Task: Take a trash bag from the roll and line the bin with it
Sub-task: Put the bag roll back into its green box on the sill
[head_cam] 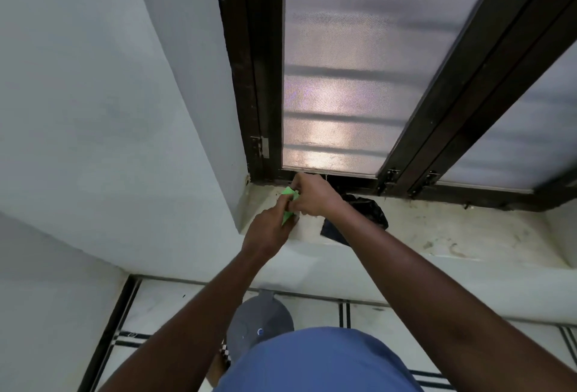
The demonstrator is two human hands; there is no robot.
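No text, label, brand or number can be read anywhere in this view. The small pale dot on the grey rounded plastic bin lid (260, 323) may be a mark, but it is too small to tell.

Thin green plastic bag (288, 196); glossy crumpled black plastic (368, 212); rough stained sill (452, 232); dark wooden frame (249, 79)

Green bag roll (289, 201), above the sill

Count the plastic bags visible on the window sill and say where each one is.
2: a green bag held by both hands near the sill's left end; a black bag lying just right of them. Arms may hide more.
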